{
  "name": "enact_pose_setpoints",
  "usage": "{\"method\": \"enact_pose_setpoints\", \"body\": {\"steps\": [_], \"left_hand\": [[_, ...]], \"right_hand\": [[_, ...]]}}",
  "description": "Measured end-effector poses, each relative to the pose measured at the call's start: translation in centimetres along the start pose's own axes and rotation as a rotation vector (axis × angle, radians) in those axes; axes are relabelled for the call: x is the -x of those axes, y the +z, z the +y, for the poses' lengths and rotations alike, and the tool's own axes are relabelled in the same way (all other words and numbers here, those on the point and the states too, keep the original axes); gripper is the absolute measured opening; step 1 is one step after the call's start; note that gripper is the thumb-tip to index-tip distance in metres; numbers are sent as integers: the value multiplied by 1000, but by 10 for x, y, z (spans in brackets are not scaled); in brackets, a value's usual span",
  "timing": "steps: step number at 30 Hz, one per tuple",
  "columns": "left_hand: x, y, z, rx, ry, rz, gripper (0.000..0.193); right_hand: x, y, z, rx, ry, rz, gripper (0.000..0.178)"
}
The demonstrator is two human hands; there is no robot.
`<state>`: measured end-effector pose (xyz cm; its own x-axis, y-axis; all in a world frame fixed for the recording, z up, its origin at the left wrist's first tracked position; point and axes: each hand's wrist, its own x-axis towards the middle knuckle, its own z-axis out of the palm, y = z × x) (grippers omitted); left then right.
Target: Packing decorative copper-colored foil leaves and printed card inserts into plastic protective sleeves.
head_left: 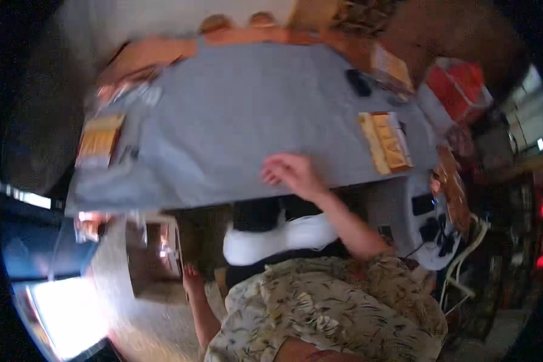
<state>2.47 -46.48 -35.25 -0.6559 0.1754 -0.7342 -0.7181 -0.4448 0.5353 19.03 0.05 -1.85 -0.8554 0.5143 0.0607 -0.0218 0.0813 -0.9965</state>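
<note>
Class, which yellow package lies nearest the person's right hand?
The yellow package near the front right of the grey cloth; the left package and back-right package lie farther from the right hand.

Blurred lettering, right yellow package (387, 143), fainter lettering, left yellow package (99, 139)

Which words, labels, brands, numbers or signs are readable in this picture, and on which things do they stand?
Right yellow package: large lettering, blurred; I leave it uncopied.
Left yellow package: marks too blurred to read.
Upper-right pale package: any print is too blurred to read.
Red-and-white bundle: no readable text.
</note>
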Motion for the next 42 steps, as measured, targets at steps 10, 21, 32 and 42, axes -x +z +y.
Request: {"method": "enact_pose_setpoints", "body": {"steps": [10,21,32,42], "left_hand": [[256,339,97,-1074,492,-713,8],[264,675,-49,-1338,872,-1587,15],[217,742,-104,-1360,1062,-1801,18],[225,860,-209,-1191,683,-1546,28]], "right_hand": [[20,-35,-9,-23,-31,-63,23],[65,-224,-94,640,-146,356,22],[11,-322,-105,1065,-167,739,38],[17,-547,-56,667,348,899,57]]}}
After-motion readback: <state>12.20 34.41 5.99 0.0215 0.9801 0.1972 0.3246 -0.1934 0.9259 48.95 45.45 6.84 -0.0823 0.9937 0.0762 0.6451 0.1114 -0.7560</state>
